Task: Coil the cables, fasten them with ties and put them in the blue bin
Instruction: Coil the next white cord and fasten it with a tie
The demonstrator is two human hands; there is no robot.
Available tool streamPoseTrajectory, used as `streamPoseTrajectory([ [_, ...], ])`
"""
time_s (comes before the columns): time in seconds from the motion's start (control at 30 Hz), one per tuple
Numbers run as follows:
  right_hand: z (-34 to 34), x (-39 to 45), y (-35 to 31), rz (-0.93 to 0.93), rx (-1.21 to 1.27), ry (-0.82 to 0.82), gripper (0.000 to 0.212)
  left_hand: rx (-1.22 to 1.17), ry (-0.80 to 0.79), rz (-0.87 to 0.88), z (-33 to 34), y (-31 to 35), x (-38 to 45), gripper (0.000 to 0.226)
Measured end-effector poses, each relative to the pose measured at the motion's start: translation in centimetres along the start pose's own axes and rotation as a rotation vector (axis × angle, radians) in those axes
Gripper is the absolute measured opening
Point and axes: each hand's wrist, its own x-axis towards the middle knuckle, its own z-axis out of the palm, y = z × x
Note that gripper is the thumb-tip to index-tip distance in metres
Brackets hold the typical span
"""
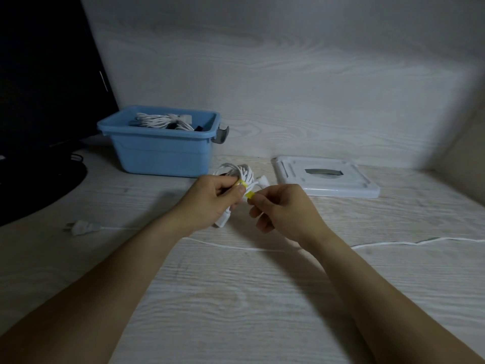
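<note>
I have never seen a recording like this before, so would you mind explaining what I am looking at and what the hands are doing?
There is no machine here: the single picture comes from a camera worn on a person's head, looking forward and down at their two bare arms over a pale wood-grain table.

The left hand grips a coiled white cable. The right hand pinches the end of a yellow tie that wraps the coil.

Behind stands a blue bin with coiled white cables already inside. Its white lid lies to the right. Another white cable, still loose, stretches across the table, with a plug at its left end.
</note>
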Motion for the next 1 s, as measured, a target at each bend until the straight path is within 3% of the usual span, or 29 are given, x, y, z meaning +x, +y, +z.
streamPoseTrajectory([
  [0.17,-0.2,-0.3,-0.4,0.041,-0.06,-0.027,0.022,0.178,0.052,0.11,0.8,-0.7,0.4,0.033],
  [0.3,-0.1,-0.5,-0.7,0.066,-0.061,-0.029,0.025,0.329,0.153,0.117,1.7,-1.0,0.4,0.019],
  [0.53,-0.2,-1.0,-1.6,0.066,0.01,-0.031,0.027,0.445,0.281,0.171,2.6,-0.4,0.3,0.031],
  [0.83,0.2,-1.0,-1.8,0.07,0.148,-0.021,0.033,0.691,0.052,0.215,2.2,0.0,0.1,0.023],
  [1.0,0.3,-0.9,-1.8,0.103,0.189,-0.032,0.033,0.698,-0.074,0.182,2.2,0.5,-0.5,0.027],
])
